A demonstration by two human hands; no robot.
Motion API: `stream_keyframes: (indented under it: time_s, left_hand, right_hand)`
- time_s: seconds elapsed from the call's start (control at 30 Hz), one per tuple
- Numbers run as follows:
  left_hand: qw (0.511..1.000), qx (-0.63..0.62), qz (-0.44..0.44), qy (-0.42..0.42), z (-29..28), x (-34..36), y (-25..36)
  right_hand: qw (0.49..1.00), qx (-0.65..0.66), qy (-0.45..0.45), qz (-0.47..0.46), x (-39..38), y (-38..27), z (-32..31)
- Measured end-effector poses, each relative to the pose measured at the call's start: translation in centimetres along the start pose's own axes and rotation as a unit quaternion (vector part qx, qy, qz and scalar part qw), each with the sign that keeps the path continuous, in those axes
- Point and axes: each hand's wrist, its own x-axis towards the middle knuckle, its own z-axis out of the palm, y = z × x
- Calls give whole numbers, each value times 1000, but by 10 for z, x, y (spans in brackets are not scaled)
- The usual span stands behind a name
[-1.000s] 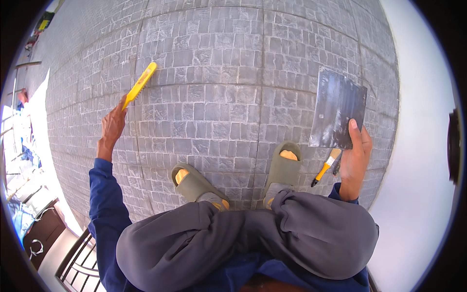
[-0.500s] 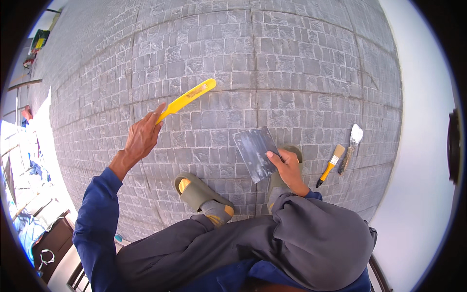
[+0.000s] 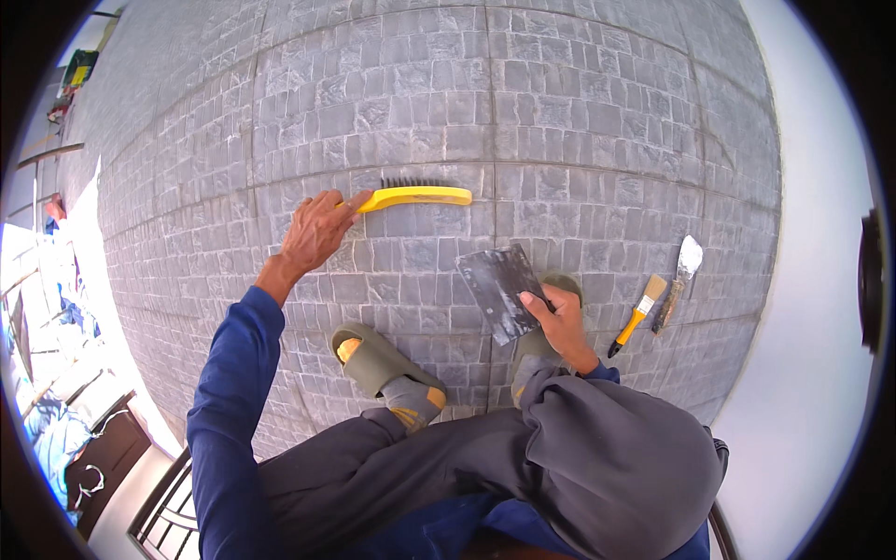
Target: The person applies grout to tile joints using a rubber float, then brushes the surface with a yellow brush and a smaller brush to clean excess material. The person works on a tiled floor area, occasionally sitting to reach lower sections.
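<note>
A yellow-handled wire brush (image 3: 420, 195) is gripped by its handle end in my left hand (image 3: 317, 231). Its dark bristles face away from me, and its head reaches to the right over the grey tiled floor (image 3: 373, 271). My right hand (image 3: 558, 322) is closed on the corner of a flat, dark rectangular plate (image 3: 504, 291) smeared with whitish residue, thumb on top. That plate hangs above the floor between my feet, in front of the right one. To its right lie a paintbrush (image 3: 639, 314) with a yellow and black handle and a worn scraper (image 3: 681, 280) with a whitish blade.
My feet wear olive slides (image 3: 373, 359) on the tiles. A white wall (image 3: 817, 280) runs along the right side. At the far left are a dark wooden piece (image 3: 112, 462), blue cloth (image 3: 58, 448) and a green and yellow object (image 3: 80, 69).
My left hand has moved right and turned the wire brush from a slant to nearly level, so its bristles now show. The plate in my right hand has shifted and tilted slightly.
</note>
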Motion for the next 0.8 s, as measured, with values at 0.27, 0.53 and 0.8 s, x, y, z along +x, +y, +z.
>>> stream_keyframes:
  time_s: [0.27,0.53,0.8]
  left_hand:
    - [982,-56,-168,-62,-57,-65,-106]
    - [988,-125,-54,-75,-2,60,-6]
    - [992,-40,-112,-36,-58,-58,-114]
  right_hand:
    - [999,-13,-30,9,7,3,-2]
    - [1000,11,-28,8,15,-3,2]
    - [999,13,-31,2,11,6,0]
